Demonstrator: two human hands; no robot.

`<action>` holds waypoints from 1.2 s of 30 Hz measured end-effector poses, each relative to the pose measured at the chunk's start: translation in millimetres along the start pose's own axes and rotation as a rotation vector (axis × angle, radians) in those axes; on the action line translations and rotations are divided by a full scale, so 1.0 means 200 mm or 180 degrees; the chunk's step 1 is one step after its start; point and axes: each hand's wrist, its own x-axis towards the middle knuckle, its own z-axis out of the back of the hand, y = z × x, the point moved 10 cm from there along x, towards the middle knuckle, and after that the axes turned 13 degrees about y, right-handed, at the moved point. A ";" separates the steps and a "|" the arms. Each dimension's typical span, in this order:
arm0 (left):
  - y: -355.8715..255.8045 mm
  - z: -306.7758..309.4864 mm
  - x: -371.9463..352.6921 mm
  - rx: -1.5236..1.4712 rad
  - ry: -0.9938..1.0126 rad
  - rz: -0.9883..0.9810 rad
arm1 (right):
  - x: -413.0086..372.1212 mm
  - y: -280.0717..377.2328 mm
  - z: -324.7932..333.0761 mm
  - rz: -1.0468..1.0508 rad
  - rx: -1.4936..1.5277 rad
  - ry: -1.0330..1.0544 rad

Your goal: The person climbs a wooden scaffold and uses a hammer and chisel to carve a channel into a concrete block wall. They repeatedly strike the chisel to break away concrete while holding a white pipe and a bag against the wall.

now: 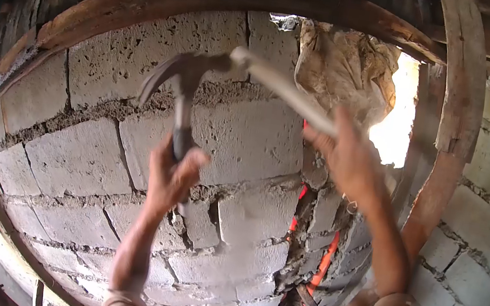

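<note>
Currently, left hand (170, 173) fingers clench claw hammer (182, 95), head against pale rod (281, 88) clasped in right hand (349, 160); striking step, apparently; next blow needs steady rod

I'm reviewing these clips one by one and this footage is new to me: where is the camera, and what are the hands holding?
There is no machine: one camera worn on a person's head looks at their two bare hands through a wide, rounded lens. The left hand grips a claw hammer by its handle. The right hand holds a pale rod whose far end meets the hammer head. Behind is a grey block wall with a rough vertical groove holding orange tubing. A cloth fills a gap at the top, beside wooden boards.
</note>
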 end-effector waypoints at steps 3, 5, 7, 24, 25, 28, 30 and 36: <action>-0.01 -0.17 -0.20 -0.1328 -0.0509 -0.0239 | -0.31 0.06 -0.48 -0.1011 -0.0490 0.1415; 0.04 -0.24 -0.33 -0.1737 -0.0949 -0.0482 | -0.43 0.17 -0.76 0.0084 0.0225 0.1551; 0.14 -0.23 -0.50 -0.1417 -0.1116 0.0323 | -0.47 0.22 -0.96 0.1098 -0.0070 0.1810; 0.48 0.14 -1.68 -0.1108 -0.2333 0.1814 | 0.86 0.23 0.05 -0.0260 -0.2869 -0.1689; 0.50 0.14 -1.73 -0.1171 -0.2327 0.1918 | 0.88 0.20 0.05 -0.0391 -0.2926 -0.1857; 0.50 0.17 -1.82 -0.0969 -0.2447 0.1963 | 0.92 0.11 0.06 -0.0754 -0.2287 -0.2238; 0.50 0.18 -1.89 -0.1033 -0.2543 0.2082 | 0.94 -0.02 0.08 -0.1071 -0.0967 -0.2188; 0.53 0.24 -2.03 -0.1036 -0.2569 0.2340 | 1.01 -0.15 0.12 -0.1385 0.0492 -0.2629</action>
